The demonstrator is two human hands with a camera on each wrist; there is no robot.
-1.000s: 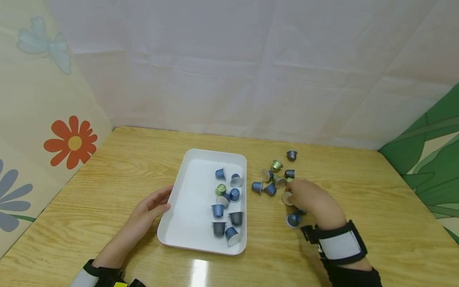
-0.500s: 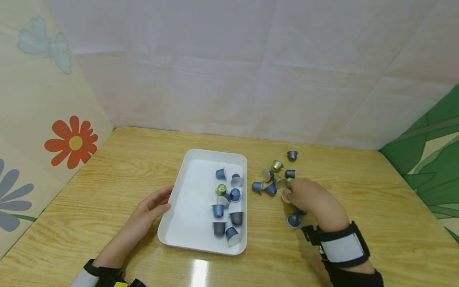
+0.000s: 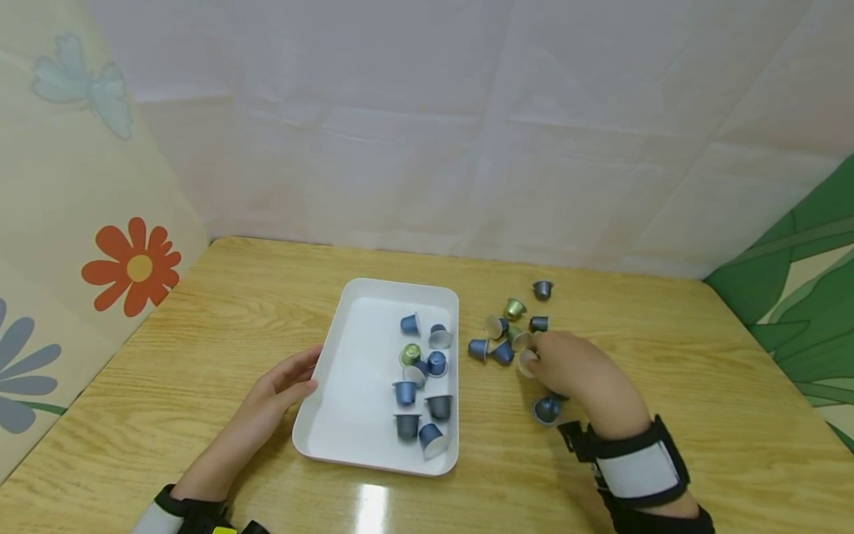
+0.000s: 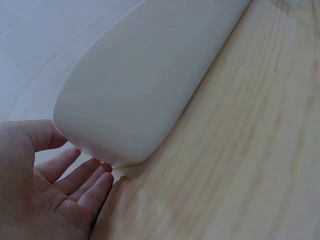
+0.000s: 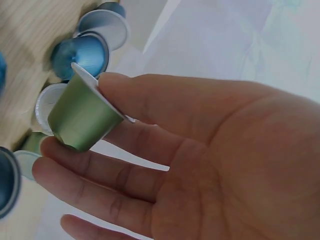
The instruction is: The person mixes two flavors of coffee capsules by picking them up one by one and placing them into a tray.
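Head cam: left hand (image 3: 283, 389) rests relaxed, fingers loosely spread, against the left side of the white tray (image 3: 353, 386); right hand (image 3: 580, 371) is over by the loose pods (image 3: 478, 349) on the bench (image 3: 253, 311). Left wrist: fingers just touch the tray's outer wall. Right wrist: it's pinching a green pod (image 5: 85, 117), thumb at the lid, fingertip at the base.

Tray (image 3: 356, 371) in high head, close left-wrist views

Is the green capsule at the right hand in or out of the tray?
Out: the right hand pinches the green capsule to the right of the white tray.
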